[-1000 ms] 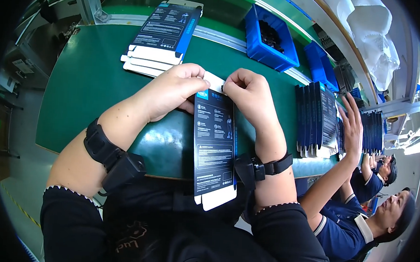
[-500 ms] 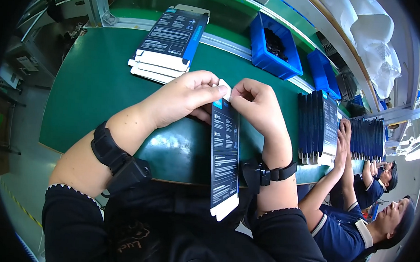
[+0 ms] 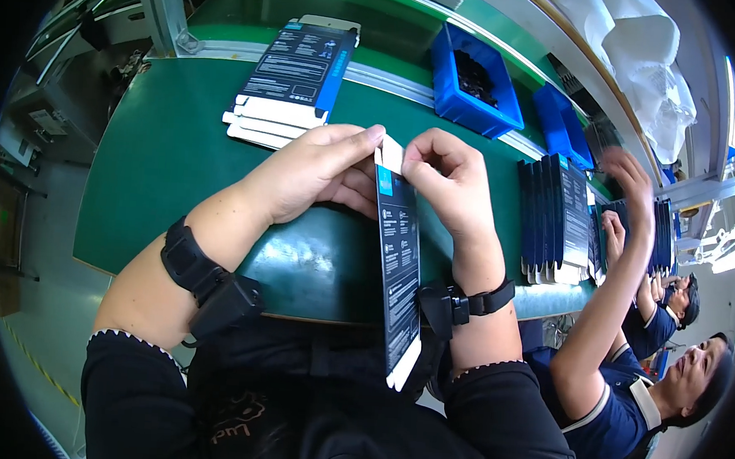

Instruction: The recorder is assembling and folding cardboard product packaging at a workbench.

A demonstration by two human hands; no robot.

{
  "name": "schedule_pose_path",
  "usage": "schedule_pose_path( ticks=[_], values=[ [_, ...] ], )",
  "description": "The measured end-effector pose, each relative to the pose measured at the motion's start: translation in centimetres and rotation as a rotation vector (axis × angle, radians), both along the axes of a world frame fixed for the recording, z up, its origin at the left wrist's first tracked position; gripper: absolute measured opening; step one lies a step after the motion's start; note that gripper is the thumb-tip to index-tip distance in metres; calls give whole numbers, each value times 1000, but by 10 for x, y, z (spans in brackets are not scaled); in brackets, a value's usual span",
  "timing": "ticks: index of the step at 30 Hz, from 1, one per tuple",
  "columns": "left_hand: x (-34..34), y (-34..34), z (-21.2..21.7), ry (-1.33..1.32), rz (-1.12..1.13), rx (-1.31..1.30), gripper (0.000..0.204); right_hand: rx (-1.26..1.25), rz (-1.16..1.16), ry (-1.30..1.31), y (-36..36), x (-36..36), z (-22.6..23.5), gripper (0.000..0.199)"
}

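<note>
Between my hands a slim black carton [image 3: 400,273] with a blue patch and white end flaps stands nearly edge-on, its lower end toward my body. My left hand [image 3: 331,168] grips its far end from the left, with the thumb by the raised white flap [image 3: 392,154] and the fingers partly hidden behind the panel. On the other side, my right hand [image 3: 446,180] has thumb and curled fingers pinched at that white flap. Whatever lies inside the carton is hidden.
Flat black-and-blue cartons [image 3: 289,67] lie stacked at the far left of the green table [image 3: 163,165]. Blue bins [image 3: 469,110] line the far side, one holding dark parts. Upright cartons [image 3: 555,210] stand at right, beside a co-worker's raised arm [image 3: 609,300].
The carton has turned slightly, and its lower end has shifted right. My left thumb has moved off the flap's front toward its edge. The co-worker's arm has risen from the upright cartons.
</note>
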State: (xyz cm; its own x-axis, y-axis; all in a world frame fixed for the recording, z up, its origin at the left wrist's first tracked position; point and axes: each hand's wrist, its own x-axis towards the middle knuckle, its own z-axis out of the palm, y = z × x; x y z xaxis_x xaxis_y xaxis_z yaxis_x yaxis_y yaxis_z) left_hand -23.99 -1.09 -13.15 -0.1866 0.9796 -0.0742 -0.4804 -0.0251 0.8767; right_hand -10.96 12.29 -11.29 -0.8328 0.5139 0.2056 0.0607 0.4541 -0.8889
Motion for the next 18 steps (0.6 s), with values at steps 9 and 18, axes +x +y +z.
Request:
schedule_pose_path(
  ticks=[9, 18],
  values=[
    [-7, 3, -8, 157, -26, -45, 20, 51, 112, 29, -2, 1, 3, 9],
    [-4, -5, -2, 645, -17, -73, 15, 54, 210, 18, -5, -2, 2, 9]
  ],
)
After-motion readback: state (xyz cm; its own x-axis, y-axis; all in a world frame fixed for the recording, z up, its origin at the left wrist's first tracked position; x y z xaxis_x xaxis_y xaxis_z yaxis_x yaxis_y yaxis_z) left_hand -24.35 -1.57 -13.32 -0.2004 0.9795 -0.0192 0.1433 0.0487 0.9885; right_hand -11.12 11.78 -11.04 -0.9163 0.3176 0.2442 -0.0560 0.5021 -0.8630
